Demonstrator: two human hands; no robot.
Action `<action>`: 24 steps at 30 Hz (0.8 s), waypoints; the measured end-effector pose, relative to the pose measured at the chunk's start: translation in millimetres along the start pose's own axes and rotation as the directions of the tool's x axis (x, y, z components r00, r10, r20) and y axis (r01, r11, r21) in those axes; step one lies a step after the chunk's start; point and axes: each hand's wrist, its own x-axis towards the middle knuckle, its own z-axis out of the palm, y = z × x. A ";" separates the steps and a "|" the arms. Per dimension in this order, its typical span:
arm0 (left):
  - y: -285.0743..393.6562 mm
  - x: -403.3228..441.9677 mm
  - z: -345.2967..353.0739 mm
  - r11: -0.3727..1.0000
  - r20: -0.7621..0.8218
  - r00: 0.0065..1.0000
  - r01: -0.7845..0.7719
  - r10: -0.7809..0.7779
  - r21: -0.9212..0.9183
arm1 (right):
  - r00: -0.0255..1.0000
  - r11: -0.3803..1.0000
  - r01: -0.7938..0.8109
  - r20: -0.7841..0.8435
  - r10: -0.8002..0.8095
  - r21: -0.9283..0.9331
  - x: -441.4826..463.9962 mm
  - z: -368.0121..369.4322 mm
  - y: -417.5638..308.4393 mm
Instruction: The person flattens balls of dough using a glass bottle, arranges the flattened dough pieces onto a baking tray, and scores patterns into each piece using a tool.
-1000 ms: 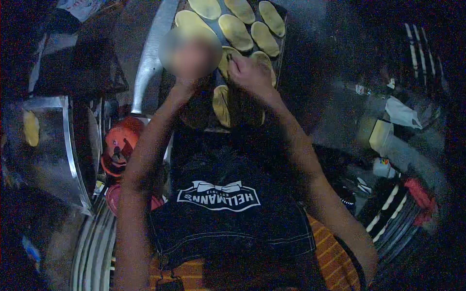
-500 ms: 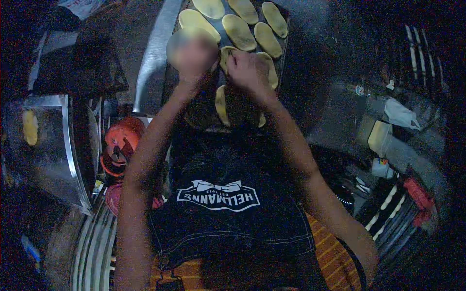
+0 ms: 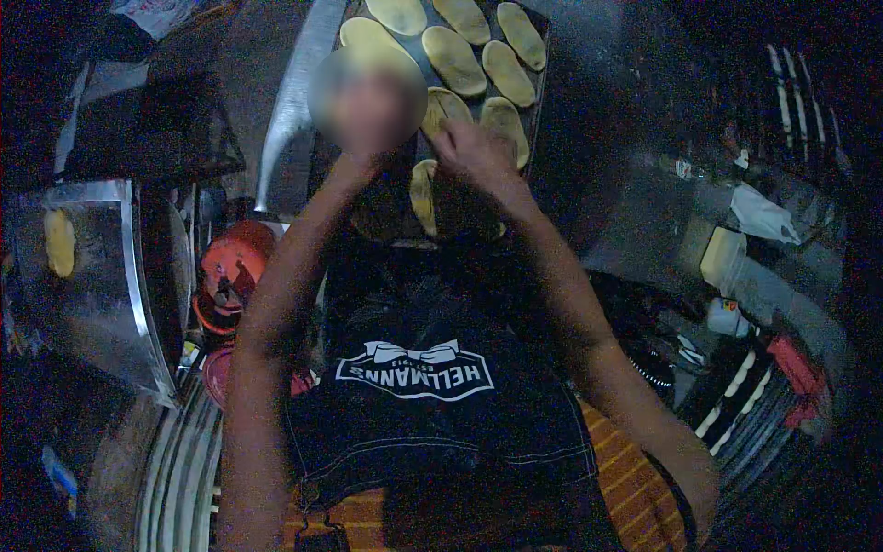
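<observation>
Several flat oval dough pieces [image 3: 453, 61] lie on a dark tray [image 3: 544, 55] at the top centre. My left hand [image 3: 368, 120] is over the tray's left side, and a round blur hides its fingers and anything in them. To its right, my right hand [image 3: 474, 152] has its fingers curled together at the lower end of a dough piece [image 3: 443, 112] with a dark mark along it. Whatever those fingers pinch is too small to make out. Below them lies another dough piece [image 3: 423, 198] with a dark line, partly in shadow.
A silvery metal edge [image 3: 292, 120] runs along the tray's left. Farther left are a red container [image 3: 241, 250] and a metal-framed surface [image 3: 133, 276] bearing one yellow oval piece [image 3: 60, 244]. On the right are a white bag [image 3: 765, 213], a pale block [image 3: 723, 256] and a white cup [image 3: 728, 317].
My right hand has shifted slightly down and right, uncovering more of the marked dough piece. My left hand has moved only a little. The dough pieces keep their arrangement.
</observation>
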 end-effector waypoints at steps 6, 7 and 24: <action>-1.8 -2.9 4.5 0.998 0.009 1.000 0.001 -0.001 0.062 | 0.992 0.984 0.119 0.066 -0.111 -0.136 -14.2 -3.6 3.1; -1.2 -3.6 4.4 0.999 0.008 1.000 0.000 0.000 0.045 | 0.994 0.985 0.107 0.048 -0.102 -0.134 -19.5 1.1 6.5; 27.4 -11.2 -0.6 0.998 -0.203 0.979 0.003 0.008 0.055 | 0.953 0.859 0.232 -0.069 -0.294 -0.456 4.1 -42.7 20.9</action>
